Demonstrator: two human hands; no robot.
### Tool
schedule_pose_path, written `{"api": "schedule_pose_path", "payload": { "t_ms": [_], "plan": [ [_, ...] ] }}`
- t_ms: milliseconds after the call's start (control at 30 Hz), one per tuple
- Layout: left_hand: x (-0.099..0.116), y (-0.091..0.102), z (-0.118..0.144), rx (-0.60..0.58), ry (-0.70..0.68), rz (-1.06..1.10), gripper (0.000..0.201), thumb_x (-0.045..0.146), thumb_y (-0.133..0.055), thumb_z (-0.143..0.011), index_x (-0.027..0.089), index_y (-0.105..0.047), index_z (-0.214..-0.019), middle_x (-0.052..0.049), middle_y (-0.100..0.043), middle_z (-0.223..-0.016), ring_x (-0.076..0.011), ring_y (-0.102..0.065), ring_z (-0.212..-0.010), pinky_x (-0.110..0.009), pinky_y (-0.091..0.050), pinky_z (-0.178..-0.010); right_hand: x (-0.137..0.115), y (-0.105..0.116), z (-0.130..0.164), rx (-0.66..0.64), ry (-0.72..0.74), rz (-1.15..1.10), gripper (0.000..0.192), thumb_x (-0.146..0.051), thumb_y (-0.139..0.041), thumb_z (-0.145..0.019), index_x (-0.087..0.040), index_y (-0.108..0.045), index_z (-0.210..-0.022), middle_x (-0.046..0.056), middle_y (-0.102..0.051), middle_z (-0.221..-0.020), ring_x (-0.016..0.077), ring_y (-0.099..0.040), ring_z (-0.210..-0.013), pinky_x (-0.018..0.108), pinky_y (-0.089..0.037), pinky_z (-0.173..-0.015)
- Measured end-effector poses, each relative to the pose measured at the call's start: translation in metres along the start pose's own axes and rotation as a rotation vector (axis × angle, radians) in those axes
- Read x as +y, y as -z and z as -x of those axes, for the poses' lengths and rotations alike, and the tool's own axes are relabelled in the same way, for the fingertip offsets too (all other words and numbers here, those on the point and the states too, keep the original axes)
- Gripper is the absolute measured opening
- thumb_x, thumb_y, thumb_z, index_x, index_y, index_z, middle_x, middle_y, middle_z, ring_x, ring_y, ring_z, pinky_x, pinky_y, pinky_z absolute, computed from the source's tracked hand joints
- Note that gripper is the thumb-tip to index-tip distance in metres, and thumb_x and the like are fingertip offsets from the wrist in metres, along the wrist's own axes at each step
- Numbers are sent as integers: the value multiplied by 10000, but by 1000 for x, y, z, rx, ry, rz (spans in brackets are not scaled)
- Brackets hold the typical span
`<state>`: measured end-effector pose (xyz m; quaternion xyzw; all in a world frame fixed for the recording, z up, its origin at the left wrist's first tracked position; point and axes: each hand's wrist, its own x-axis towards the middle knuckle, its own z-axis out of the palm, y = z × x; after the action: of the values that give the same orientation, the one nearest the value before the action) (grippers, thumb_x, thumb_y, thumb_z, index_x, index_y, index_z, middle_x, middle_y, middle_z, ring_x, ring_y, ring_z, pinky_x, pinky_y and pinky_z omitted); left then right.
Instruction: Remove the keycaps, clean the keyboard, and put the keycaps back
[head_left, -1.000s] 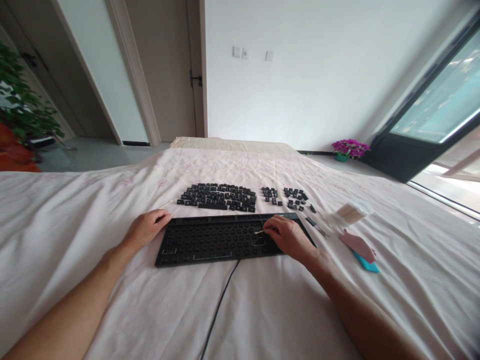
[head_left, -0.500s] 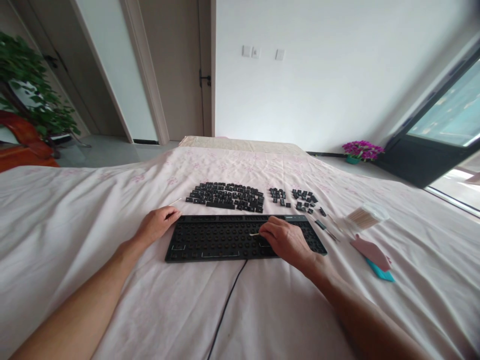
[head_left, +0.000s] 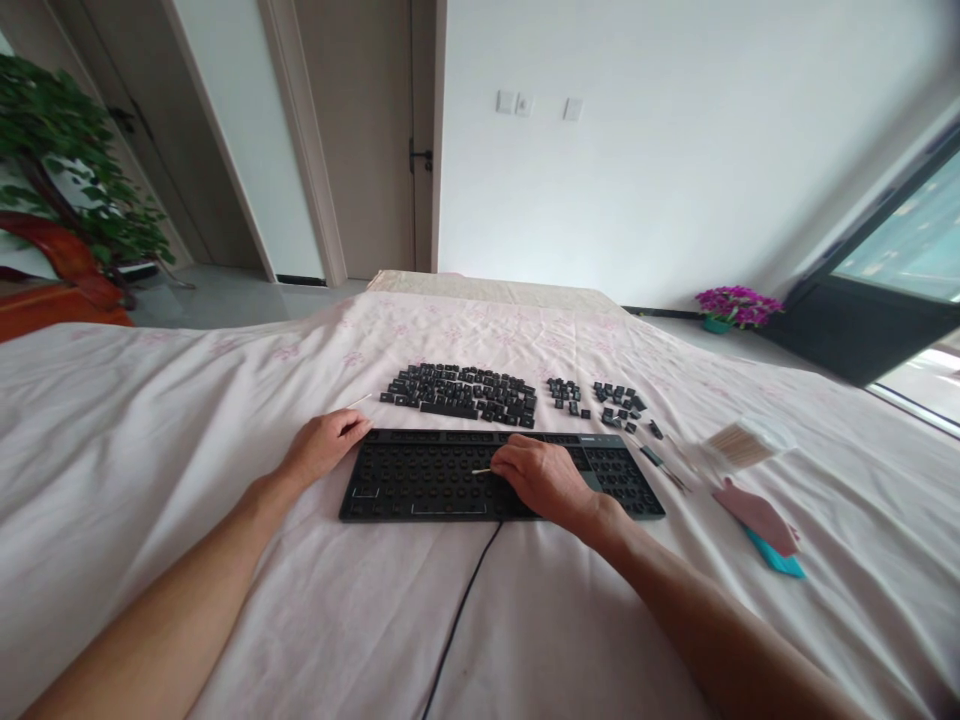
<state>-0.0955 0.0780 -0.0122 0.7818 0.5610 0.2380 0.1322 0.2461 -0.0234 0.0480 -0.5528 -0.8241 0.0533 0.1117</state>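
Note:
A black keyboard (head_left: 427,480) without its keycaps lies on the cloth in front of me, its key posts bare. My right hand (head_left: 541,480) is over the middle of it, fingers closed on a cotton swab (head_left: 481,471) whose tip points left among the posts. At the upper left corner, my left hand (head_left: 326,440) is curled with its fingertips against the keyboard's edge. A second swab (head_left: 361,400) shows just past those fingers; whether it is held or lying there I cannot tell.
Loose black keycaps (head_left: 469,390) lie in groups behind the keyboard. To the right are a small dark-handled tool (head_left: 652,457), a clear pack of swabs (head_left: 739,443) and a pink and teal item (head_left: 761,515). A black cable (head_left: 461,610) runs toward me over the pale cloth (head_left: 300,600).
My right hand has moved left across the keyboard with the swab. My left hand stays at the corner. The whole view has shifted slightly.

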Motion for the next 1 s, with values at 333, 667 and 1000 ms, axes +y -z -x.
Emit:
{"api": "schedule_pose_path", "payload": {
  "t_ms": [333,667,1000],
  "plan": [
    [0,0,0,14,-5,34,356,484,-453,-867,219,-688,-827,6,-722,-832,-172,-622,-741,-240,-411,-703,-22,1,-16,-4,55,-26,129,-230,-530,-889,-216,-655,-861,6,-685,-895,141,-620,-833,230,-346,-674],
    [1,0,0,26,-11,45,357,476,-453,-863,222,-700,-822,1,-726,-825,-172,-625,-736,-243,-409,-690,-43,-8,-29,-13,79,-3,151,-217,-510,-861,-225,-658,-831,-2,-702,-882,146,-628,-788,244,-324,-634],
    [1,0,-1,18,-2,30,343,463,-456,-865,224,-699,-829,-1,-729,-846,-176,-627,-747,-249,-414,-705,-43,-9,-30,-16,78,-75,155,-229,-532,-858,-231,-685,-832,-3,-711,-893,153,-634,-817,232,-355,-669]
  ]
}}
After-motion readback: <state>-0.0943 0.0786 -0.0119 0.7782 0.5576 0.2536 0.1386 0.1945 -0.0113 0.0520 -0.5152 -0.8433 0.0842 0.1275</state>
